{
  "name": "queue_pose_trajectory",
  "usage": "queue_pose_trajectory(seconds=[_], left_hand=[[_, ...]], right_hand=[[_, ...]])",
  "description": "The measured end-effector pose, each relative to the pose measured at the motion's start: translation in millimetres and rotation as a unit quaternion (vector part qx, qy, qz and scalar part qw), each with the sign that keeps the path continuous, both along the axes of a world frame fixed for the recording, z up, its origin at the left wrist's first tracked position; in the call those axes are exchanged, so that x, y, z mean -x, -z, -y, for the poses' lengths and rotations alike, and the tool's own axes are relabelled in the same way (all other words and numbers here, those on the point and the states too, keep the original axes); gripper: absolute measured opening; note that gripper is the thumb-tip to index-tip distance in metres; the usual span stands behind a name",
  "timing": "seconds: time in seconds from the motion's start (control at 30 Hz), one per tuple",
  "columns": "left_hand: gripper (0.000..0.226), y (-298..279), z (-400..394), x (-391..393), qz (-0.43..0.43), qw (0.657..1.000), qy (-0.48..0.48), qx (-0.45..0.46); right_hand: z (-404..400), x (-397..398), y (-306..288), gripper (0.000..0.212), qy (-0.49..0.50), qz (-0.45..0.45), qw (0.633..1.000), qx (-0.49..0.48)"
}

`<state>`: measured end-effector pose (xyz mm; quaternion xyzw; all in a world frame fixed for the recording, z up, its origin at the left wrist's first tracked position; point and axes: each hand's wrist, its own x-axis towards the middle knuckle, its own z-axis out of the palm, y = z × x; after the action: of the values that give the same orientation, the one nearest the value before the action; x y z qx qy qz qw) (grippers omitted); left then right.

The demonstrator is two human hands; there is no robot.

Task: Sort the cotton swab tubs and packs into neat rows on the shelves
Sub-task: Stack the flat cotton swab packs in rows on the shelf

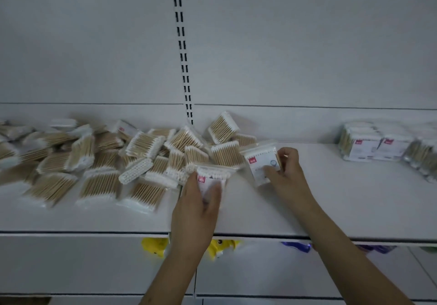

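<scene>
Fingers [214, 192] of the left hand [197, 206] curled round one swab pack [211, 177] at the shelf [331, 198] front; the right hand [287, 172] pinched another pack [260, 163]. Beside them, the jumbled pile [106, 158] could slide if nudged.

Dim, flat light is washing over the white shelf [331, 198], leaving everything greyish and low in contrast, with no glare showing anywhere. Soft shadows are pooling under the shelf's front lip. Left of the slotted upright [182, 51], the heap of swab packs [99, 160] is smearing into blur toward the frame edge. The shelf's front edge is bowing slightly from wide-angle distortion, and the stacked packs [369, 144] far right are looking soft.
</scene>
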<state>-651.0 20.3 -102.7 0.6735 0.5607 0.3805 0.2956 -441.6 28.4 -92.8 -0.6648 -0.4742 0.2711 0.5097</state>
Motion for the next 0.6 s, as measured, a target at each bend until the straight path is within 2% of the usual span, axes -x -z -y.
queue_pose_trajectory(seconds=[0.1,0.17,0.2,0.27,0.33,0.43,0.53,0.6], left_hand=[[0.036,1,-2,4,0.049,0.999,0.010,0.012],[0.009,-2,-2,-2,0.072,0.997,0.013,0.032],[0.007,-4,-2,-8,0.076,0.996,0.018,0.035],[0.016,-10,-1,-29,0.072,0.996,0.047,0.027],[0.026,-19,0,-56,0.066,0.993,0.092,0.018],[0.025,-28,1,-100,0.061,0.987,0.148,0.006],[0.023,-36,-1,-141,0.063,0.977,0.206,0.002],[0.032,-43,-4,-167,0.060,0.967,0.247,0.014]], right_hand=[[11,-12,-2,0.051,0.015,-0.099,0.995,-0.023],[24,-24,-1,0.066,0.025,-0.114,0.992,-0.038],[31,-33,-1,0.072,0.031,-0.101,0.993,-0.043],[46,-53,-2,0.073,0.042,-0.066,0.996,-0.049],[61,-75,-6,0.060,0.064,-0.042,0.996,-0.046],[76,-114,-12,0.037,0.122,-0.010,0.992,-0.040],[87,-151,-19,0.028,0.181,0.018,0.983,-0.028],[93,-172,-25,0.026,0.213,0.054,0.975,-0.018]])
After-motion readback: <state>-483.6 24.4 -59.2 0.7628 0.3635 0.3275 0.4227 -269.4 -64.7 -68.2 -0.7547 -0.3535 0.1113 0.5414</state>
